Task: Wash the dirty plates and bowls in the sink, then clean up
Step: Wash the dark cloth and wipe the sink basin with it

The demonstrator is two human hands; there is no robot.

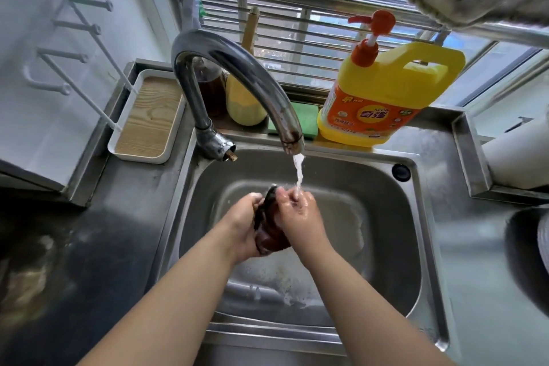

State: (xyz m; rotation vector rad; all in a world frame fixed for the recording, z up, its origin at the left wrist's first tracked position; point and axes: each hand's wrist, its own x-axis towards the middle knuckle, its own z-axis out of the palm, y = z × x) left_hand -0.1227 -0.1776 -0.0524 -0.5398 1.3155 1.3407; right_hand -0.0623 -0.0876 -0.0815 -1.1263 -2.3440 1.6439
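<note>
Head view: we see the left hand and right hand with fingers curled, gripping a dark cloth between them mid-sink. Faucet at 12 o'clock streams water onto right fingers; detergent jug at 1 o'clock

Both hands, left and right, curled together, forearms extended forward.

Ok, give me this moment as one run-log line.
stage: rinsing | left hand and right hand: gripping dark cloth | faucet: running | sink: no dishes visible
</note>
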